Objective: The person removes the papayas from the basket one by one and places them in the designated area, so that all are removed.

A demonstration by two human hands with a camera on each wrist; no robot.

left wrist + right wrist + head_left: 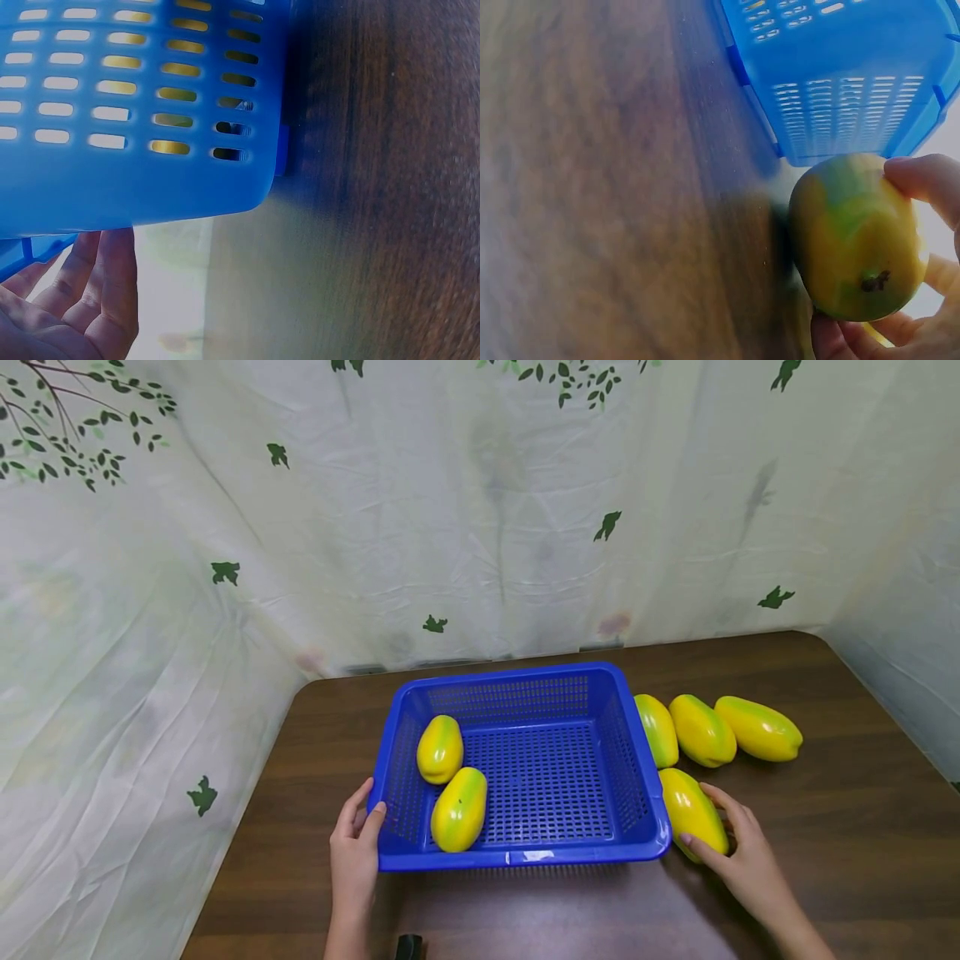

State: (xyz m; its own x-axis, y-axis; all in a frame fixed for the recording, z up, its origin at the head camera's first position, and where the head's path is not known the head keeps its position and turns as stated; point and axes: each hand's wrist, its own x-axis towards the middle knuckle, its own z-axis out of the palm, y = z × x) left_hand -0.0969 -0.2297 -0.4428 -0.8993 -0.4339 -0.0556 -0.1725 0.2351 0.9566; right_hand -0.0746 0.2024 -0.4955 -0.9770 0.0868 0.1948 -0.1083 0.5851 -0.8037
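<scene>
A blue plastic basket (536, 777) with slotted walls sits on the table, two yellow-green papayas in its left part: one behind (440, 749), one nearer the front (459, 810). My left hand (356, 847) grips the basket's left rim, thumb on top and fingers along the outside; the left wrist view shows those fingers (116, 289) under the rim. Just outside the basket's right wall, my right hand (742, 856) holds another papaya (692, 814) between thumb and fingers. The right wrist view shows this papaya (859, 240) end-on with a dark stem scar, close to the basket.
Three more papayas lie right of the basket: one partly hidden by its wall (656, 731), one beside it (702, 731), and one farthest right (759, 728). A small black object (408, 947) shows at the bottom edge. Behind the brown table (840, 827) hangs a leaf-patterned cloth (495, 527).
</scene>
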